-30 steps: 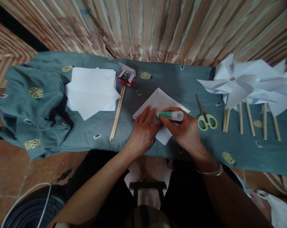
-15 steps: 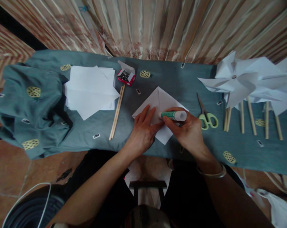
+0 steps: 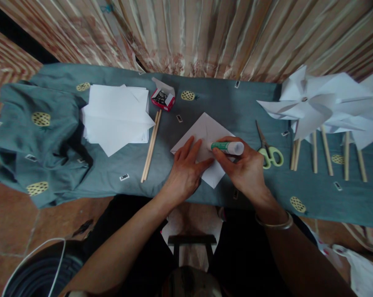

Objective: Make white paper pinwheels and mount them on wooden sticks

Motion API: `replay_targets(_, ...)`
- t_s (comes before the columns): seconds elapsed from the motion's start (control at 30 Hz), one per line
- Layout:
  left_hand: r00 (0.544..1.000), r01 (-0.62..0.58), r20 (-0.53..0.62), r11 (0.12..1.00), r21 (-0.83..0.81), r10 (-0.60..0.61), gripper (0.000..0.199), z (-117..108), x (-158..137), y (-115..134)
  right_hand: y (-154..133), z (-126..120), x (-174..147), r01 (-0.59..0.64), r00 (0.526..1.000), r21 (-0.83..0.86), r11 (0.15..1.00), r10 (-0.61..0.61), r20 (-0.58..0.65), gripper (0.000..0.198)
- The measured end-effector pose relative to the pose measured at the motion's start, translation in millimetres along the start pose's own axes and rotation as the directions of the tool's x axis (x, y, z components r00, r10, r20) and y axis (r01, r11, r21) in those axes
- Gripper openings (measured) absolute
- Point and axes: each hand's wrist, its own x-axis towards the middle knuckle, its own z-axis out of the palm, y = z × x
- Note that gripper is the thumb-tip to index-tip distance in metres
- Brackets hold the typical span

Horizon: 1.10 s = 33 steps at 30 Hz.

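A white square of paper (image 3: pixel 208 126), turned like a diamond and creased, lies on the cloth in front of me. My left hand (image 3: pixel 188 167) rests on its left part with the fingers spread. In my right hand (image 3: pixel 246 167) is a green and white glue stick (image 3: pixel 226 147), held nearly level. The stick's tip meets the paper close to the middle, just right of my left fingers. Scissors with green handles (image 3: pixel 270 156) lie to the right of my right hand. Part of the paper is hidden under both hands.
Left of the paper lie thin wooden sticks (image 3: pixel 151 146), a stack of white paper (image 3: pixel 115 115) and an open red box (image 3: pixel 163 99) of small dark items. Several paper pinwheels (image 3: pixel 306 103) on sticks lie at the right. Bunched cloth (image 3: pixel 59 144) covers the left end.
The glue stick and my right hand have shifted very slightly to the right over the paper. My left hand stays in place on the paper.
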Motion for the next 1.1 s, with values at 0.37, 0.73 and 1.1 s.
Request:
replay_targets(0.37,1.000,0.013,-0.006,1.000,0.009,-0.013,0.048,0.0,0.7,2.1,1.0,6.3,2.7,-0.003,1.000,0.041,0.999,0.003,-0.005,0.023)
replay_targets(0.73,0.999,0.026,0.026,0.999,-0.027,-0.025,0.046,-3.8,1.6,2.7,4.6,9.3,7.0,-0.011,1.000,0.071,0.997,0.011,-0.009,0.023)
replay_targets(1.1,0.998,0.045,0.055,0.998,-0.038,-0.043,0.046,-5.5,2.1,3.1,1.4,2.1,-0.4,-0.063,0.998,0.049,0.997,0.064,-0.016,0.022)
